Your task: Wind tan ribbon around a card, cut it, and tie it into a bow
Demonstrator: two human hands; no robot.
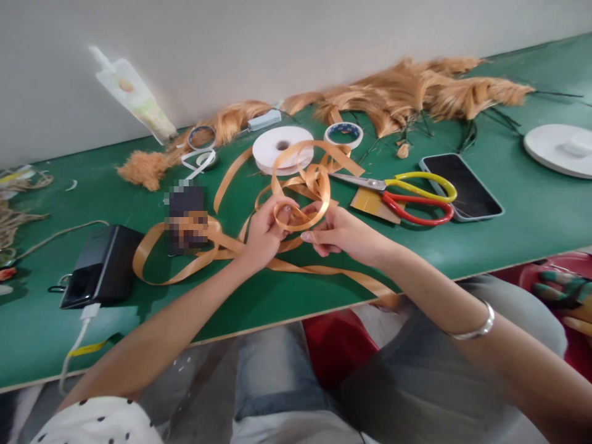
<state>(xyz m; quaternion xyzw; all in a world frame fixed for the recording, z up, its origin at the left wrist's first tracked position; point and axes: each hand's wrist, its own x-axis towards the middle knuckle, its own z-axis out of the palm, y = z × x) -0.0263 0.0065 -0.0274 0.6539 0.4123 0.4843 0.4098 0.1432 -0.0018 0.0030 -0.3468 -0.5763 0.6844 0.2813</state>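
Note:
A shiny orange-gold ribbon [324, 197] is looped between my two hands above the green table. My left hand [266, 234] is closed, its thumb and fingers pinching the ribbon at the left of a small loop. On the other side of that loop, my right hand [346, 234] has its fingers curled in and its thumb pointing left; ribbon runs by its fingertips and partly hides them. More loops trail left and along the table's front edge. Just behind stands a white ribbon spool [283, 151]. Scissors [402, 194] with yellow and red handles lie right of my hands.
Bundles of tan fibre [393, 92] line the wall. A phone [462, 185] lies beyond the scissors, a white disc [562, 151] at far right. Tape rolls [345, 135] sit behind. A black power bank [102, 265] with a cable stands left, near a pixelated dark patch.

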